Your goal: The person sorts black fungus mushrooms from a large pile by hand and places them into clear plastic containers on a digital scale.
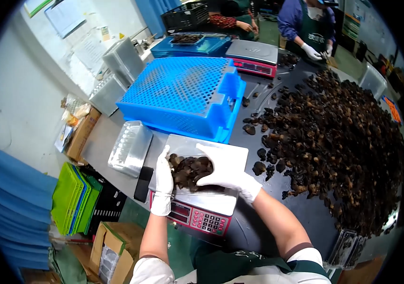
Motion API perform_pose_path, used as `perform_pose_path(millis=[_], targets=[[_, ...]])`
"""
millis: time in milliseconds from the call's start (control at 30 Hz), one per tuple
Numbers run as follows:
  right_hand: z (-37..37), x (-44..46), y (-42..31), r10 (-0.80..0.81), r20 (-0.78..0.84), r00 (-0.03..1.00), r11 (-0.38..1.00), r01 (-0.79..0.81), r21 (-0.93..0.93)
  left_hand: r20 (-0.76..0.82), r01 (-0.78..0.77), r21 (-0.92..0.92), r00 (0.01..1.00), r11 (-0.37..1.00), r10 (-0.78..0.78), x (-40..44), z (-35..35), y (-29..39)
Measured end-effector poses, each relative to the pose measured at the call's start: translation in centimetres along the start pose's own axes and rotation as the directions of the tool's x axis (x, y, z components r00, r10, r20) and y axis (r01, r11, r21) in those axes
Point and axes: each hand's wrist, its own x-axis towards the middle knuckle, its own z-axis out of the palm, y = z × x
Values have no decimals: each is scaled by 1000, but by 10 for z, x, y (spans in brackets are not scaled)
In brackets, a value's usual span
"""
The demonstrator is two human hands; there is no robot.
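Observation:
Dark brown, mushroom-like pieces (190, 171) are heaped in what looks like a clear plastic tray on the metal plate of a red scale (206, 220). My gloved left hand (164, 177) lies upright along the heap's left side, fingers stretched out. On the right, my gloved right hand (228, 171) curves round the heap with thumb and fingers spread apart, touching or very close to its edge. Neither hand grips a piece that I can see. The tray's rim is mostly hidden by the hands.
A blue perforated crate (178, 87) stands upside down behind the scale. Stacked clear trays (130, 146) are at its left. A large pile of dark pieces (334, 142) covers the table's right. Another scale (252, 57) and a co-worker's gloved hands (311, 51) are at the far side.

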Motion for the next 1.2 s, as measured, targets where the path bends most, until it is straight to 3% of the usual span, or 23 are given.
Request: perform_pose_path(millis=[67,133,200,300,400,467,533,600,667,700,767,800,867,933,1000,1067,1167,1200], targets=[[-9,-3,4,-21,-41,999,997,24,78,-9,39,-99,999,994,-40,-2,-7,-5],[-16,-12,5,69,-157,985,974,-32,223,-53,60,-238,996,969,-75,-1,-16,-11],[-17,-19,25,214,-177,961,853,-96,513,-114,49,-444,987,895,-110,0,-20,-18],[-20,-32,40,388,-272,881,763,-141,630,-81,68,-502,989,862,-125,1,-41,-8],[-22,-45,51,417,-293,860,770,-163,617,-79,90,-534,985,841,-155,1,-48,-12],[-17,-53,62,446,-298,844,762,-184,621,-46,-4,-361,999,933,-13,3,-48,-15],[-14,-58,76,365,-409,836,884,-173,435,-1,-113,-212,993,971,116,0,-42,0],[-15,-65,97,215,-579,787,977,-164,139,128,-269,196,960,943,248,-3,-37,12],[-19,-74,112,90,-672,735,971,-215,-106,182,-244,461,967,853,179,-10,-23,26],[-17,-81,129,-11,-643,765,923,-240,-302,224,-258,537,962,803,159,-11,-17,31],[-15,-111,131,53,-484,874,795,-330,-510,270,-283,661,954,695,131,-16,-6,35],[-9,-120,118,117,-338,934,776,-298,-556,260,-269,615,957,742,131,-17,-5,33],[-1,-135,129,98,-302,948,792,-258,-554,279,-247,495,953,833,117,-17,-8,26],[-7,-138,120,-33,-376,926,806,-198,-558,270,-269,459,950,847,155,-18,-12,25],[-10,-142,125,-2,-385,923,757,-250,-604,65,-121,24,991,992,119,-19,-18,24],[-10,-146,126,37,-397,917,754,-287,-591,-54,30,9,998,1000,-30,-23,-28,30],[-13,-146,119,51,-421,906,788,-295,-540,-169,-35,99,984,995,52,-28,-43,8],[-16,-144,112,44,-417,908,790,-287,-541,-180,68,2,982,998,-66,-31,-47,10]])
